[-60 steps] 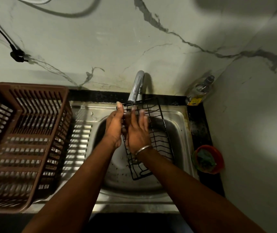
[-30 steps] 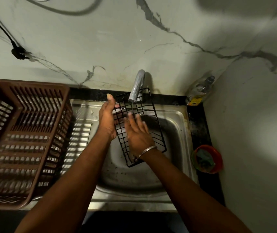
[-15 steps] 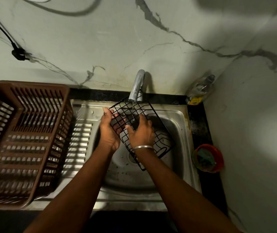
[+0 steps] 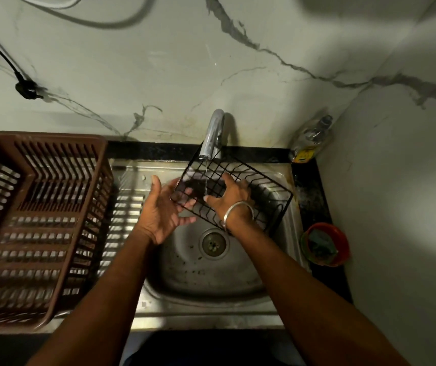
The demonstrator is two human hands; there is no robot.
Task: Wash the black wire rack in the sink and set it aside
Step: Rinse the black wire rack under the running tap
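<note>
Over the sink (image 4: 211,310), right hand (image 4: 231,196) grips the black wire rack (image 4: 261,180), fingers curled over the wires. Left hand (image 4: 164,210) is open palm-up, fingers spread, tips touching its corner.

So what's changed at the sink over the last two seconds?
The black wire rack swung from end-on to lying sideways under the tap. The right hand now grips it; the left hand opened beneath its corner. The brown basket and red bowl stayed put.
</note>
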